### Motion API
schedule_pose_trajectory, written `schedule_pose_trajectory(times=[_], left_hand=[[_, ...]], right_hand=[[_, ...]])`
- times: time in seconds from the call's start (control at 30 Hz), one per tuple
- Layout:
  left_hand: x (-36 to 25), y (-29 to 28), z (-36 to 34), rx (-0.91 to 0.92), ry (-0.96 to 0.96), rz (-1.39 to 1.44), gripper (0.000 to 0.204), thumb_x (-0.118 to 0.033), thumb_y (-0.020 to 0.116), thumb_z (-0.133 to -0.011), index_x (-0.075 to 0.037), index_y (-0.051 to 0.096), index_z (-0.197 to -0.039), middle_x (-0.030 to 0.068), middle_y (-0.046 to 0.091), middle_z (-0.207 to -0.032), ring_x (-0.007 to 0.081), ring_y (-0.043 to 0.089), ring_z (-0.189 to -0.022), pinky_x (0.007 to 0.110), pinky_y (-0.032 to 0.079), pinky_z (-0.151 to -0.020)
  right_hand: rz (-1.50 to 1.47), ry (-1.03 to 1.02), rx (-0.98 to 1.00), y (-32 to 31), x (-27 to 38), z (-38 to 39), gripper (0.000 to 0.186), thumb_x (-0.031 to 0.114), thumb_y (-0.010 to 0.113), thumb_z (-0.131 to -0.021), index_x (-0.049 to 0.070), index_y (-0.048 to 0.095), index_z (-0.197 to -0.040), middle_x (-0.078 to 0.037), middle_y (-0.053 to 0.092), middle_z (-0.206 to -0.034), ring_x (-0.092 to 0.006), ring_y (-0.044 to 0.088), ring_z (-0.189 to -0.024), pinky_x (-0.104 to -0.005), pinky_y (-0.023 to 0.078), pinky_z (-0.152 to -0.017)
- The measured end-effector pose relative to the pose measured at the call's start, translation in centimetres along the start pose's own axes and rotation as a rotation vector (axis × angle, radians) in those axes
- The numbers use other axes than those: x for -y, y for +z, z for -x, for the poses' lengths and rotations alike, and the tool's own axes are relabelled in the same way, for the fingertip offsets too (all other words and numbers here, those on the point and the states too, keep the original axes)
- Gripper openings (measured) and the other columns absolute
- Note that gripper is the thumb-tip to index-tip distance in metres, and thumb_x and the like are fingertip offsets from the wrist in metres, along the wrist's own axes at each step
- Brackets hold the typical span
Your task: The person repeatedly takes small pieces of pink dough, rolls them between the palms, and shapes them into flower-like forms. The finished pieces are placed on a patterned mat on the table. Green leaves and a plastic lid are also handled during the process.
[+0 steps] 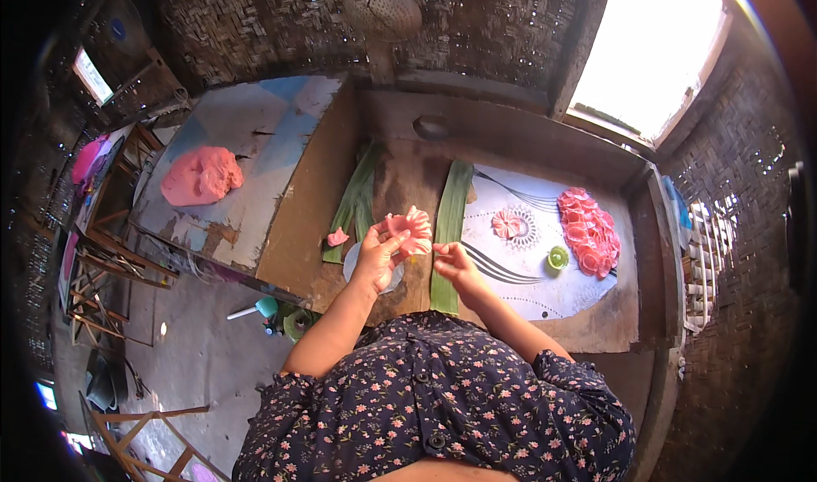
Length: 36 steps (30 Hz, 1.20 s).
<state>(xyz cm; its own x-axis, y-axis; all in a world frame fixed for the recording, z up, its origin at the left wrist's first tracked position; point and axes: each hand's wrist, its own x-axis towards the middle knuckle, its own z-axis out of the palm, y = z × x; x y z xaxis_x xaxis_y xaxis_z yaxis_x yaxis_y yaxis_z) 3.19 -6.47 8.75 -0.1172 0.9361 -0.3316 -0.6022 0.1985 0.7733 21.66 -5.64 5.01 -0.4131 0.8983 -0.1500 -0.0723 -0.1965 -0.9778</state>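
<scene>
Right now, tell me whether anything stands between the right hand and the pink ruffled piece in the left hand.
Nothing visible does: the right hand is just right of the pink ruffled piece held in the left hand. Contact is unclear.

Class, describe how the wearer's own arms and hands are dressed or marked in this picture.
The left hand and right hand are ungloved, and no watch or bracelet shows. Both forearms are uncovered. The short sleeves are dark, printed with small pink flowers and pale sprigs.
</scene>
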Motion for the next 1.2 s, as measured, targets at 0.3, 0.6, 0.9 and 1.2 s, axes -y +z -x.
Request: schedule_pose_trajectory(times=[0.3, 0.6, 0.9, 1.2], left_hand=[[-0.7, 1.3, -0.4, 0.071, 0.016, -0.111, 0.045, -0.007, 0.065, -0.081, -0.007, 0.038, -0.117, 0.0067, 0.053, -0.107, 0.0171, 0.06, -0.09, 0.032, 0.054, -0.072], [-1.2, 2.5, 0.4, 0.04, 0.192, -0.209, 0.043, -0.007, 0.064, -0.082, -0.006, 0.038, -0.116, 0.0089, 0.056, -0.105, 0.0177, 0.061, -0.089, 0.03, 0.055, -0.072], [0.9, 3.0, 0.7, 0.045, 0.382, -0.154, 0.043, -0.002, 0.063, -0.082, -0.005, 0.035, -0.116, 0.0092, 0.055, -0.108, 0.0172, 0.056, -0.098, 0.03, 0.048, -0.086], [0.4, 2.6, 1.0, 0.138, 0.581, -0.491, 0.044, 0.0, 0.063, -0.08, -0.002, 0.036, -0.116, 0.0098, 0.055, -0.109, 0.0153, 0.055, -0.098, 0.029, 0.048, -0.084]], right_hand=[[0.321, -0.547, 0.427, 2.1, 1.6, 0.4, 0.089, 0.047, 0.06, -0.081, 0.011, 0.009, -0.145, -0.015, 0.008, -0.149, -0.0299, 0.002, -0.138, -0.0433, 0.007, -0.11], [0.328, -0.696, 0.262, 3.3, 2.1, -0.3, 0.09, 0.051, 0.059, -0.08, 0.005, 0.015, -0.143, -0.021, 0.017, -0.145, -0.034, 0.012, -0.136, -0.0438, 0.012, -0.109], [0.29, -0.668, 0.07, 4.0, 2.5, -0.3, 0.09, 0.052, 0.057, -0.08, 0.0, 0.017, -0.142, -0.019, 0.024, -0.143, -0.0281, 0.024, -0.132, -0.0386, 0.018, -0.107], [0.254, -0.711, -0.022, 3.9, 2.9, -0.2, 0.078, 0.046, 0.061, -0.08, 0.004, 0.031, -0.139, -0.017, 0.032, -0.14, -0.0297, 0.028, -0.129, -0.0402, 0.02, -0.106]])
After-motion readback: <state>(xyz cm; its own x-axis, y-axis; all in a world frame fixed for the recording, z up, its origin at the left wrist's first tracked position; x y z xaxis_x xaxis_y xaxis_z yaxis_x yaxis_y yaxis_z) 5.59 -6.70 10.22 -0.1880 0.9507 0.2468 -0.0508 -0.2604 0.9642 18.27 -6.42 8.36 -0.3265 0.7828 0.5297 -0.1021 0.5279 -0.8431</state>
